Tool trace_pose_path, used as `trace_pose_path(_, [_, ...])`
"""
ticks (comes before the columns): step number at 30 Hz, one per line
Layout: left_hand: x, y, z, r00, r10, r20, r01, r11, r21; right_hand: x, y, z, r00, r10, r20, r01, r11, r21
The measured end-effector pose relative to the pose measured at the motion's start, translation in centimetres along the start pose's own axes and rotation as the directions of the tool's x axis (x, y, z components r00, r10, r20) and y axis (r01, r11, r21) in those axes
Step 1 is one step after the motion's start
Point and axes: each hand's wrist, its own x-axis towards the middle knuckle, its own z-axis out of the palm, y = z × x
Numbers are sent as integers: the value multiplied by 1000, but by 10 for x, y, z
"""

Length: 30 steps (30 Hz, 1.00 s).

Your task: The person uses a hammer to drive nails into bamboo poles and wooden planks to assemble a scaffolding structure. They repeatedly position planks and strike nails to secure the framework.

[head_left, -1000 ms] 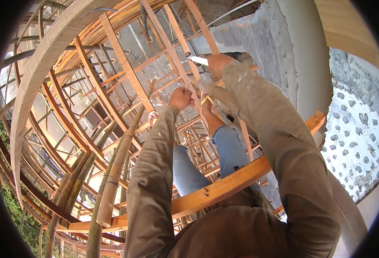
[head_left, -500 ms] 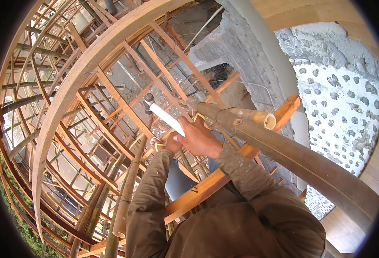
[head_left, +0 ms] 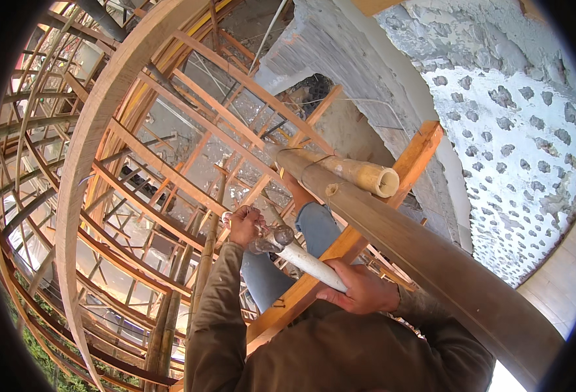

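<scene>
My right hand (head_left: pixel 361 286), close in front of my torso, is wrapped round the white handle of a hammer (head_left: pixel 313 266). The hammer slants away to the left, its dark metal head right beside my left hand (head_left: pixel 243 225). That hand is closed, with the fingertips pinched together; what they hold, if anything, is too small to name. Just left of it runs an upright bamboo pole (head_left: pixel 209 261). Beneath the hammer handle crosses an orange-brown timber beam (head_left: pixel 288 304) with a bent nail in its face.
A thick bamboo pole (head_left: pixel 432 268) slopes down at my right, beside a shorter cut bamboo (head_left: pixel 360 175). A curved timber (head_left: pixel 79 176) and a lattice of wooden bars fill the left, above a deep drop. Beyond the rough concrete edge (head_left: pixel 366 78) stands a white pitted wall (head_left: pixel 510 157).
My right hand has pulled back toward my torso and to the right with the hammer. The hammer head has come down beside my left hand, and the hands are farther apart.
</scene>
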Motion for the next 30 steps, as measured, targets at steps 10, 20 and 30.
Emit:
trace_pose_path(10, [-44, 119, 96, 963, 253, 92, -268, 935, 233, -69, 24, 4, 997, 23, -68, -43, 946, -323])
trace_pose_path(20, [-189, 258, 233, 616, 701, 358, -787, 553, 273, -170, 67, 48, 951, -2, -309, -121, 918, -378])
trace_pose_path(30, [-329, 309, 359, -12, 701, 713, -944, -243, 224, -182, 130, 80, 731, 258, -632, 30, 913, 407])
